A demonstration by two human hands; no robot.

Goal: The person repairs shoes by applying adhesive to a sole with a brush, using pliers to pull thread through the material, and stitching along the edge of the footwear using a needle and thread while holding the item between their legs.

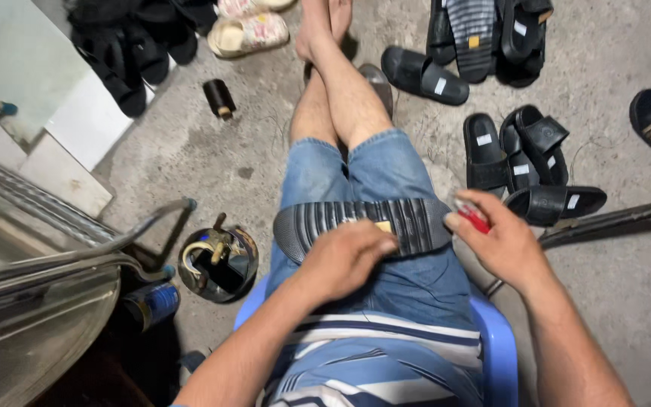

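Observation:
A black slide sandal [325, 220] lies sole-up across my lap, its ribbed sole facing me with a small yellow tag near the middle. My left hand [344, 256] rests on the sole and holds it down against my denim shorts. At the sandal's right end, my right hand [502, 241] grips a small red tool [473, 218] with its fingers curled round it. I sit on a blue plastic chair [499, 339], legs crossed and stretched out over the concrete floor.
Several black slide sandals [525, 154] lie on the floor to the right and at the top. A black thread spool [219, 98] stands at upper left, a round tin of tools [216, 264] by my left knee, and a metal-framed glass cabinet [32, 286] at left.

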